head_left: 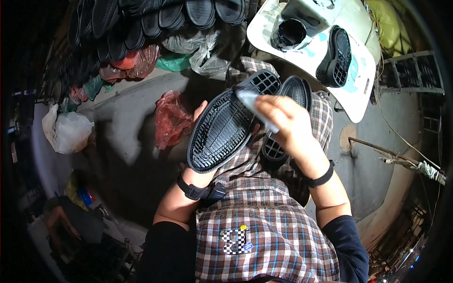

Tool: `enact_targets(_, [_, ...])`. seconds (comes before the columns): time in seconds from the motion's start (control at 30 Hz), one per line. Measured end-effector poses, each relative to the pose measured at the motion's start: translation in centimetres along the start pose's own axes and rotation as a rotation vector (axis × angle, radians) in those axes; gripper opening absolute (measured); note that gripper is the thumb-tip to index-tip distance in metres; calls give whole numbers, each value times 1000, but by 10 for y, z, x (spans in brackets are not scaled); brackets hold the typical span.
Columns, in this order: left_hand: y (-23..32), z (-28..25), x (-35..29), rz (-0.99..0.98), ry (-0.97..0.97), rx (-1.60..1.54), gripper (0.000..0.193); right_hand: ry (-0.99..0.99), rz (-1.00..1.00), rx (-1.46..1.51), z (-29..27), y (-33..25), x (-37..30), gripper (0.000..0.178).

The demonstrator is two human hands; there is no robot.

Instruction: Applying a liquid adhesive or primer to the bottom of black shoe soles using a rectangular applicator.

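My left hand (200,111) is wrapped round a black shoe sole (221,129) from beneath, so most of its fingers are hidden. The sole lies tilted over my lap, its ribbed inner face up and its open-grid heel pointing away. In my right hand (289,117) is a pale, flat, whitish-grey tool (249,100), pressed at or just over the sole near its heel; its exact kind I cannot make out. Another black sole (297,89) rests on my checked apron (264,212), partly under my right hand and the first sole.
A small white table (356,111) stands at the far right. On it are a cut-open container (290,35) with black smears and a black sole (336,56). Stacked black soles (160,21) line the far left. A red plastic bag (172,120) lies on the floor; a pole (391,153) juts in at right.
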State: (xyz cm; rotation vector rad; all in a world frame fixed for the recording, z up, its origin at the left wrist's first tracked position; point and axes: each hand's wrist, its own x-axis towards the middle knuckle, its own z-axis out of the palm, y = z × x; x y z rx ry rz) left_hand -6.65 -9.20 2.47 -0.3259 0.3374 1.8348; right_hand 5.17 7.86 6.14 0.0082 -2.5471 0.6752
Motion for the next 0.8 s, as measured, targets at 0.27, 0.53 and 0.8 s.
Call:
enact_targets(0.27, [3, 3, -7, 25, -117, 87, 53, -62, -232, 289, 15, -45, 3, 28])
enact_targets(0.53, [2, 0, -14, -88, -106, -17, 65, -29, 97, -8, -3, 35, -9, 51])
enact_targets(0.8, [-4, 16, -17, 79, 119, 111, 66, -42, 14, 173, -4, 30, -6, 46])
